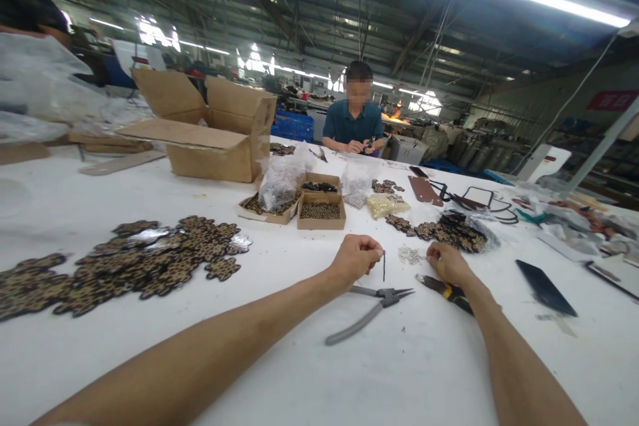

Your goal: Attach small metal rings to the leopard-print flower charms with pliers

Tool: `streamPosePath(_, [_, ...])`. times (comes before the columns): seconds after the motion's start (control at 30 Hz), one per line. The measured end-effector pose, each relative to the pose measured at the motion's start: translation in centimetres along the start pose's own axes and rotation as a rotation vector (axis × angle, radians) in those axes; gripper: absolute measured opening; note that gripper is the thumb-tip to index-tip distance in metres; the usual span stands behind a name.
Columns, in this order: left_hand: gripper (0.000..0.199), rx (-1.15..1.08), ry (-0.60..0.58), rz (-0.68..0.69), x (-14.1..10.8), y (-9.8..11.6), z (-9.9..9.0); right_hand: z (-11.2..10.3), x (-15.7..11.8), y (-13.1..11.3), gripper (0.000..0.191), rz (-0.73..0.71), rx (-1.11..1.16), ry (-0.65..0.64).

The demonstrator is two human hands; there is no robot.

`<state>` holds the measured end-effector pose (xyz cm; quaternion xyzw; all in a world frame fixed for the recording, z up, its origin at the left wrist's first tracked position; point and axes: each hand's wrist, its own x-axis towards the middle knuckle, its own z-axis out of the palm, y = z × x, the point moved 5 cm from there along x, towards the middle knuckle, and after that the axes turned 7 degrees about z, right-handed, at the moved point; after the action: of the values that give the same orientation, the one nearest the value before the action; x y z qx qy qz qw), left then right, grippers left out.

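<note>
My left hand (357,257) pinches the top of a short dark strip (384,267), which hangs straight down over the white table (279,366). Just below it lie grey-handled pliers (385,297), their pointed jaws toward the right. My right hand (448,262) is at the right edge of a small heap of tiny silvery pieces (410,254), its fingertips pressed together; whatever they hold is too small to make out. Under that hand and wrist rests a tool with a black and yellow handle (444,289), partly covered.
Leopard-print flower-shaped patches (150,263) are heaped at left, with more (454,231) at right. Small boxes of metal pieces (321,212) and an open carton (210,156) stand ahead. A dark phone-like slab (546,287) lies right. Across the table a person (353,121) handles something small.
</note>
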<state>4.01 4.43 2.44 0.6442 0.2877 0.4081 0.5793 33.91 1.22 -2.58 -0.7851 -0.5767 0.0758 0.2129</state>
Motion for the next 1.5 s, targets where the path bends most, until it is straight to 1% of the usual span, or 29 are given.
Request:
streamPosePath(0.17, [0.015,0.049,0.000,-0.015,-0.5,-0.2,0.0,0.0,0.2,-0.3,0.004,0.017,0.059,-0.039])
streamPosePath(0.27, [0.021,0.083,-0.018,-0.009,-0.9,-0.3,0.1,-0.2,-0.5,-0.7,0.009,0.007,0.122,-0.052])
streamPosePath(0.33, [0.021,0.114,-0.020,0.030,-1.0,-0.2,0.0,-0.4,-1.5,-1.6,0.012,-0.005,0.177,-0.061])
streamPosePath(0.4, [0.016,0.166,-0.017,0.099,-1.0,0.1,0.0,-0.5,-2.8,-3.3,0.020,-0.025,0.244,-0.093])
streamPosePath(0.47, [0.012,0.223,-0.021,0.173,-1.1,0.4,0.0,-0.6,-4.4,-5.9,0.031,-0.054,0.383,-0.164])
streamPosePath(0.53, [0.011,0.270,-0.030,0.233,-1.2,0.8,0.1,-0.7,-6.1,-9.1,0.030,-0.076,0.749,-0.307])
streamPosePath(0.57, [0.011,0.288,-0.035,0.258,-1.4,0.9,0.1,-0.9,-6.8,-10.6,0.029,-0.082,0.868,-0.341])
streamPosePath(0.63, [0.012,0.316,-0.048,0.299,-1.6,1.2,0.2,-0.9,-7.9,-13.1,0.027,-0.076,1.004,-0.431])
streamPosePath(0.67, [0.012,0.330,-0.053,0.316,-1.8,1.3,0.2,-0.9,-8.3,-13.9,0.027,-0.068,1.041,-0.459])
streamPosePath(0.73, [0.012,0.362,-0.065,0.346,-2.1,1.6,0.3,-0.7,-8.8,-14.9,0.027,-0.042,1.094,-0.496])
streamPosePath(0.87, [0.011,0.416,-0.068,0.411,-2.7,2.3,0.4,-0.2,-8.9,-15.1,0.024,0.007,1.175,-0.536])
streamPosePath(1.03, [0.008,0.425,-0.042,0.485,-3.2,3.1,0.6,0.4,-8.7,-14.6,0.022,0.068,1.207,-0.575])
streamPosePath(1.13, [0.007,0.420,-0.036,0.501,-3.4,3.2,0.7,0.6,-8.7,-14.5,0.023,0.116,1.250,-0.607])
streamPosePath(1.23, [0.007,0.401,-0.024,0.486,-3.3,3.0,0.7,0.7,-8.6,-14.3,0.024,0.159,1.270,-0.623])
streamPosePath(1.3, [0.007,0.376,-0.011,0.456,-3.1,2.8,0.7,0.3,-8.5,-14.1,0.023,0.132,1.258,-0.559])
streamPosePath(1.37, [0.008,0.344,-0.006,0.420,-2.9,2.6,0.6,-0.3,-8.2,-14.0,0.022,0.067,1.205,-0.454])
streamPosePath(1.43, [0.009,0.305,-0.008,0.390,-2.7,2.4,0.6,-1.0,-8.1,-13.8,0.021,-0.002,1.111,-0.356])
streamPosePath(1.5, [0.010,0.258,-0.003,0.358,-2.5,2.2,0.5,-1.6,-8.0,-13.6,0.022,-0.056,0.996,-0.300])
